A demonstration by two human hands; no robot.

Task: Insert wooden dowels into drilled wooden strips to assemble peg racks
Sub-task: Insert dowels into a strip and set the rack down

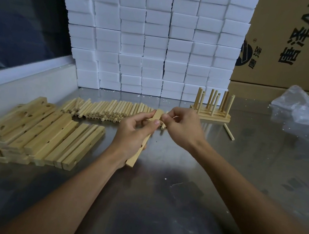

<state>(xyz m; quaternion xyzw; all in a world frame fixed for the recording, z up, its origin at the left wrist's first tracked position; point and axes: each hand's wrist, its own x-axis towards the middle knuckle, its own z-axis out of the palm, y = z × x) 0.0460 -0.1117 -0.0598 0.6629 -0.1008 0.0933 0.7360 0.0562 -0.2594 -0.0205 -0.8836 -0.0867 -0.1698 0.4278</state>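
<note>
My left hand (134,132) grips a drilled wooden strip (139,153), held lengthwise and pointing away from me above the metal table. My right hand (182,127) pinches a dowel (163,126) against the strip's far end; most of the dowel is hidden by my fingers. A row of loose dowels (109,109) lies just behind my hands. A stack of drilled strips (41,132) lies at the left. Finished peg racks (212,108) with upright dowels stand at the back right.
A single dowel (228,131) lies on the steel table (158,205) right of the racks. White foam blocks (155,39) form a wall at the back. Cardboard boxes (295,42) and crumpled clear plastic (304,112) are at the right.
</note>
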